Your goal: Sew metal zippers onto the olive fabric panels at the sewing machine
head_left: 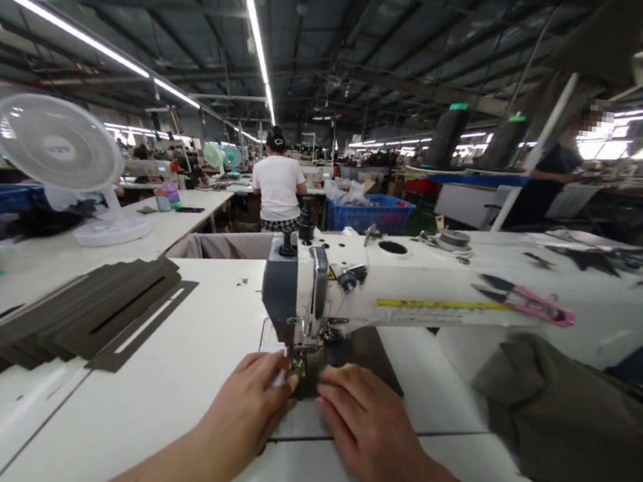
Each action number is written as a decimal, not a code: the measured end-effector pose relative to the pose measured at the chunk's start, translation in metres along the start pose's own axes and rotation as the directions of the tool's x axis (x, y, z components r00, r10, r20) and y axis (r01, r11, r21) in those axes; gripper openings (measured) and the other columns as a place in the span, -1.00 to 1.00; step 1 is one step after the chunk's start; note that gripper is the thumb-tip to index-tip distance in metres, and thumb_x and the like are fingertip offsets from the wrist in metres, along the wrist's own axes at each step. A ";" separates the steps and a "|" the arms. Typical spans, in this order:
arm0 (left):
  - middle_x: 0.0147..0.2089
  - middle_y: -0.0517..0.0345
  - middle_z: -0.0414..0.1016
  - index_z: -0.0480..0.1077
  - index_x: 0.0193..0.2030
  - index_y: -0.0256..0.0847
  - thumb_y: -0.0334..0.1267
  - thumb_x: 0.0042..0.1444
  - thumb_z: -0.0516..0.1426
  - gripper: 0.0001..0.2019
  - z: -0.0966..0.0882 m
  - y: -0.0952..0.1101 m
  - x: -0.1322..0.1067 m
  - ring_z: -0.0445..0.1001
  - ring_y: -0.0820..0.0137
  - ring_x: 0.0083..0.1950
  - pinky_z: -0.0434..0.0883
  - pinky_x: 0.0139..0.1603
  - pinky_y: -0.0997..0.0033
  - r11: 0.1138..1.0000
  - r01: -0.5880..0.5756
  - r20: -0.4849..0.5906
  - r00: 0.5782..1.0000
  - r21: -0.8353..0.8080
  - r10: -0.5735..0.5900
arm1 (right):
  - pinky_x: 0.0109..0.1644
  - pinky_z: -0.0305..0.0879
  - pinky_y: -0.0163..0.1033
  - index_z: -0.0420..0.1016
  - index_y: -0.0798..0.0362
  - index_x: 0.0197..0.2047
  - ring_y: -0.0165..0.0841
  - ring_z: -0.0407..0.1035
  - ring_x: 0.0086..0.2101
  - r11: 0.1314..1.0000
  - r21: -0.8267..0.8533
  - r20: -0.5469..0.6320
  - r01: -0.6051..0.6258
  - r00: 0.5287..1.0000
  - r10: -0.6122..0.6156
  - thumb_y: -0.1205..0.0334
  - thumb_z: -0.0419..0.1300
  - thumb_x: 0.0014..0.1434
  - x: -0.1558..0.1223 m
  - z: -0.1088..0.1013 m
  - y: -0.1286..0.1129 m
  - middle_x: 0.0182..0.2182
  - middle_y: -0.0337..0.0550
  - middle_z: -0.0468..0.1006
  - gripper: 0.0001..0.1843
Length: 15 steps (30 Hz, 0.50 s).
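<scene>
Hands first: left hand (248, 403) sits on the table with its fingers curled in, tips right up against the left edge of a small olive fabric piece (316, 366) next to the presser foot (299, 364). Can't tell if it's actually pinching the piece or just pushing on it. Right hand (362, 423) is pretty much flat and open, fingers stretched out and pressing down on the right side of that same piece, not gripping anything. The piece itself lies on the machine bed under the foot, between the two sets of fingertips.

All of this is at the head of a white sewing machine (421, 279), whose arm runs off to the right. Pink snips (529, 302) lie on top of that arm. Right of the hands, a heap of olive cloth (567, 431) is bunched on the white table (165, 393). Off to the left is a fanned-out stack of dark cut pieces (75, 313), and behind it a white fan (59, 145). Farther back a person in a white shirt (278, 183) faces away, near a blue basket (368, 215).
</scene>
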<state>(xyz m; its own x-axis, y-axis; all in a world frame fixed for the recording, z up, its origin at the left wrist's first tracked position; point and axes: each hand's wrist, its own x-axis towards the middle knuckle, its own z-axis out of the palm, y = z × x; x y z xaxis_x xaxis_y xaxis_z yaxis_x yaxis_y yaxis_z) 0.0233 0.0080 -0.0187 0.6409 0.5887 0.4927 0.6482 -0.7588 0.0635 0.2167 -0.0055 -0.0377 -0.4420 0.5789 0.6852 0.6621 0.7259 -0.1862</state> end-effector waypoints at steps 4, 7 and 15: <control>-0.14 0.00 0.47 0.39 -0.22 -0.21 -0.36 0.18 -0.04 -0.81 0.008 -0.001 -0.004 0.43 0.26 -0.05 0.36 -0.01 0.14 1.000 0.019 -0.016 1.000 -0.013 -0.020 | 0.01 0.33 -0.08 0.40 0.29 -0.05 -0.18 0.38 -0.10 0.999 -0.040 0.087 0.024 0.996 -0.020 0.47 0.04 0.10 0.002 0.014 0.004 -0.10 0.12 0.48 -0.67; -0.23 0.09 0.51 0.37 -0.35 -0.21 -0.37 0.17 -0.03 -0.83 0.014 -0.005 -0.002 0.47 0.34 -0.12 0.34 0.01 0.19 0.998 0.015 -0.017 1.000 -0.054 -0.016 | 0.00 0.34 -0.12 0.42 0.31 -0.08 -0.20 0.40 -0.13 1.000 -0.008 0.153 0.002 0.988 -0.001 0.54 0.06 0.05 0.007 0.020 0.008 -0.11 0.13 0.48 -0.66; -0.25 0.12 0.51 0.36 -0.37 -0.22 -0.38 0.15 0.00 -0.85 0.020 -0.014 0.005 0.48 0.34 -0.16 0.33 0.00 0.19 0.999 0.017 -0.038 0.999 -0.043 -0.018 | -0.06 0.37 -0.14 0.45 0.21 -0.14 -0.20 0.42 -0.15 0.998 0.015 0.157 -0.054 0.986 0.051 0.54 0.07 0.05 0.014 0.021 0.015 -0.13 0.08 0.50 -0.71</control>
<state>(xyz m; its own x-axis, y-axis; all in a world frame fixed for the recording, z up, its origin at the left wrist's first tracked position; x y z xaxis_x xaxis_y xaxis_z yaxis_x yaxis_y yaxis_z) 0.0259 0.0271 -0.0344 0.6127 0.5914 0.5242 0.6405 -0.7602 0.1089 0.2078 0.0209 -0.0457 -0.4975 0.6660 0.5559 0.6755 0.6994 -0.2334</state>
